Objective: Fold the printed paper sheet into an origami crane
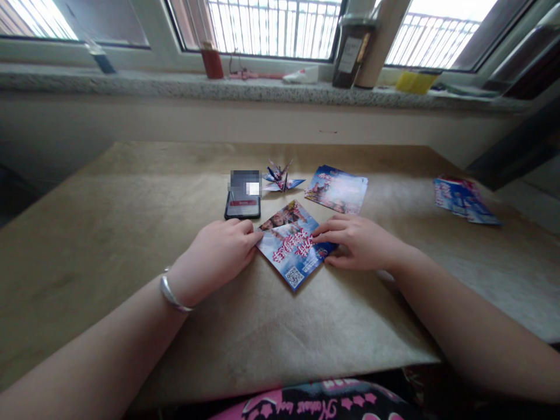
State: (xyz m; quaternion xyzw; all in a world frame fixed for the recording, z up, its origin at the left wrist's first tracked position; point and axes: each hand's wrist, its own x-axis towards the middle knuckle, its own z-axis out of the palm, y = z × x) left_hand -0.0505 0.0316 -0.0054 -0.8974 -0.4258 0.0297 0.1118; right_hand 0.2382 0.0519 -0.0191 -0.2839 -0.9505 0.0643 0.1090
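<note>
A square sheet of printed paper [294,246] lies on the table turned like a diamond, with pink and white lettering and a QR code near its lower corner. My left hand [225,251] is closed at its left corner, thumb and finger pinching the edge. At the right corner, my right hand [361,242] grips the sheet, index finger resting on the printed face and thumb by the lower edge. Just beyond the sheet stand a phone [243,205] with its screen lit and a folded paper crane [283,179]. A stack of square sheets [338,189] lies behind my right hand.
More printed papers [466,199] lie fanned out on the right of the brown table [131,233]. Along the stone windowsill [166,81] are a red container [212,63], a dark lidded jar [350,52] and a yellow item [416,81].
</note>
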